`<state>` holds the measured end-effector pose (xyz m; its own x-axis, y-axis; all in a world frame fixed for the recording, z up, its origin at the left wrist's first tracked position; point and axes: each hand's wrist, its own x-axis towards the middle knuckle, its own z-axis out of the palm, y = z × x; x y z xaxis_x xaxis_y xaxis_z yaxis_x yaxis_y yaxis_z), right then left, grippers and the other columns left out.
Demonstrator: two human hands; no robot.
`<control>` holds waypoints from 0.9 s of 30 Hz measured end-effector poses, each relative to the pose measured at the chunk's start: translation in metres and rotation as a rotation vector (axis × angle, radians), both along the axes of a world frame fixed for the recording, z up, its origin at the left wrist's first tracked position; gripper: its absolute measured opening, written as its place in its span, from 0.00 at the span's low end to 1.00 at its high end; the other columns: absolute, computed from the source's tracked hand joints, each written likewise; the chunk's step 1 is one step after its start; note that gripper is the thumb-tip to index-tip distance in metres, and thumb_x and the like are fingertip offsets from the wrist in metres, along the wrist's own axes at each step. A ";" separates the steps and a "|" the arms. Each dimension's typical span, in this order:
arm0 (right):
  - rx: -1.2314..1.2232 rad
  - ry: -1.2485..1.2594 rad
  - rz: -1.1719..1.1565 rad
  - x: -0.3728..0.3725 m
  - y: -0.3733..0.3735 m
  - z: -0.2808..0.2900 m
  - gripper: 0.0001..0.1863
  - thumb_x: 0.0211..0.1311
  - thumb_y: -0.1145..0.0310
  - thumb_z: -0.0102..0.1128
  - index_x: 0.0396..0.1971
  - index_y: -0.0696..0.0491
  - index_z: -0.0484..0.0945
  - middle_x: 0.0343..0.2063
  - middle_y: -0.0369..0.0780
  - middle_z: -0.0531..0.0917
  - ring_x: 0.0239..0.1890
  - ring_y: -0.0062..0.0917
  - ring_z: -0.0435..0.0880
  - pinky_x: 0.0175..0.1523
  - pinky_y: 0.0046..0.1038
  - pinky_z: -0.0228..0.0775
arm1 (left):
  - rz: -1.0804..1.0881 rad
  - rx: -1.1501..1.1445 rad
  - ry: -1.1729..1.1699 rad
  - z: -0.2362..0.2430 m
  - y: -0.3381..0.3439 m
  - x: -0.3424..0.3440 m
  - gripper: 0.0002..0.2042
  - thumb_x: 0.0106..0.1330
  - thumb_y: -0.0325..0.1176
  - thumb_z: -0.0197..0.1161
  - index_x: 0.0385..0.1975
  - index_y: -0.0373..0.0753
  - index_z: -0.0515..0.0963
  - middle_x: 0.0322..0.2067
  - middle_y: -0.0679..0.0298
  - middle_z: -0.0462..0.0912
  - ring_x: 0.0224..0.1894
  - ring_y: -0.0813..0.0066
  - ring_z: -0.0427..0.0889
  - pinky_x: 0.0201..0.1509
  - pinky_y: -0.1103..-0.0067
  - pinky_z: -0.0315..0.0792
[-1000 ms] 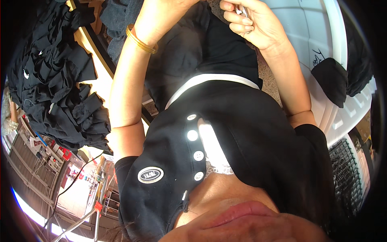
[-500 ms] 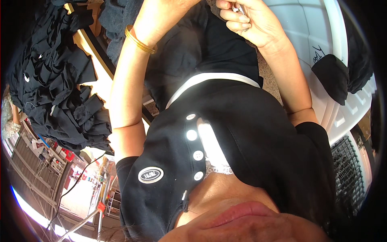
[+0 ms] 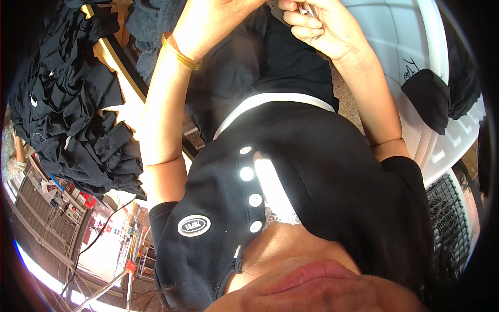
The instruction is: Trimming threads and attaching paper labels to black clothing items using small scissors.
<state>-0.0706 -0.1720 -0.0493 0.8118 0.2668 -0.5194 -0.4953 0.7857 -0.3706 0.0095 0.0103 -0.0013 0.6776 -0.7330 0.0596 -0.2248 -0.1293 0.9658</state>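
Note:
At the top edge, my left hand [image 3: 221,21] reaches toward my right, with a yellow bangle [image 3: 180,52] at its wrist. Its fingers run out of the picture, so whether they hold anything is hidden. My right hand [image 3: 335,32] is closed, its fingers curled round a small silvery metal tool [image 3: 306,9]. Only part of that tool shows between the fingers. Dark cloth [image 3: 228,67] lies over my lap below my left hand.
A large heap of black fabric pieces [image 3: 67,104] lies to my left, beside a wooden edge [image 3: 122,73]. On my right stands a pale plastic tub [image 3: 384,31], with a black cloth piece [image 3: 427,99] over its rim. A dark mesh crate [image 3: 448,218] sits behind it.
My left hand has shifted slightly to the right, nearer my right hand. The right hand keeps its grip on the metal tool, almost unmoved.

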 end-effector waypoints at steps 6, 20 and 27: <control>0.033 -0.016 0.004 0.000 0.000 -0.003 0.02 0.64 0.75 0.53 0.36 0.54 0.73 0.23 0.34 0.74 0.14 0.13 0.64 0.17 0.15 0.54 | -0.012 0.055 -0.161 0.006 -0.001 -0.001 0.08 0.66 0.24 0.63 0.43 0.32 0.83 0.38 0.59 0.87 0.40 0.75 0.85 0.45 0.83 0.76; 0.055 -0.045 -0.032 0.000 -0.003 -0.001 0.05 0.64 0.77 0.52 0.38 0.52 0.74 0.26 0.35 0.76 0.14 0.12 0.64 0.17 0.14 0.54 | -0.038 0.019 -0.331 0.003 -0.004 0.001 0.10 0.62 0.23 0.66 0.43 0.33 0.83 0.39 0.55 0.86 0.41 0.67 0.86 0.45 0.79 0.79; 0.062 -0.064 -0.007 0.002 -0.004 -0.001 0.06 0.64 0.77 0.51 0.39 0.52 0.74 0.26 0.33 0.77 0.14 0.12 0.64 0.17 0.14 0.54 | -0.033 0.025 -0.468 0.003 -0.004 0.001 0.10 0.60 0.23 0.67 0.42 0.34 0.82 0.39 0.54 0.86 0.41 0.63 0.86 0.45 0.77 0.79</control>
<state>-0.0685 -0.1757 -0.0507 0.8451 0.2907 -0.4487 -0.4662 0.8115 -0.3523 0.0105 0.0062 0.0013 0.5588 -0.7586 0.3352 -0.6395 -0.1368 0.7565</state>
